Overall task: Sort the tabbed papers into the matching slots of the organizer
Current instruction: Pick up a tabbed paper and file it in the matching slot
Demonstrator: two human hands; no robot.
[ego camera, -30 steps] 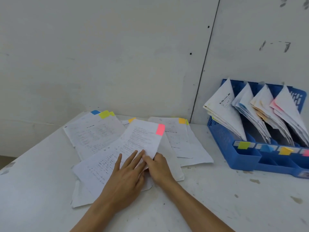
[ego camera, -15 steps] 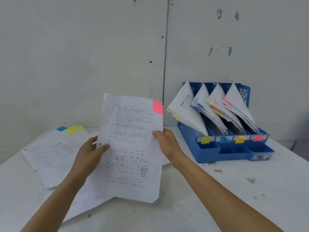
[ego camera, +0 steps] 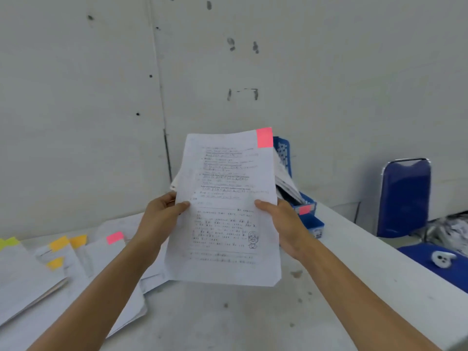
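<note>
I hold a printed white paper (ego camera: pixel 225 224) upright in front of me, with a pink tab (ego camera: pixel 264 137) at its top right corner. My left hand (ego camera: pixel 159 219) pinches its left edge and my right hand (ego camera: pixel 283 221) pinches its right edge. Behind the sheet stands the blue organizer (ego camera: pixel 307 219), mostly hidden; only its right end shows, with filed papers (ego camera: pixel 286 178) and a pink slot label (ego camera: pixel 304 209). A spread of loose tabbed papers (ego camera: pixel 76 269) lies on the table at the left, with yellow, orange and pink tabs.
The white table (ego camera: pixel 253 320) runs to an edge on the right. Beyond it stands a blue chair (ego camera: pixel 405 196) with a small white object (ego camera: pixel 443 258) on its seat. A grey wall is close behind the organizer.
The pink-tabbed paper went from flat on the pile to held up in both hands, and now covers most of the organizer. The view has swung right.
</note>
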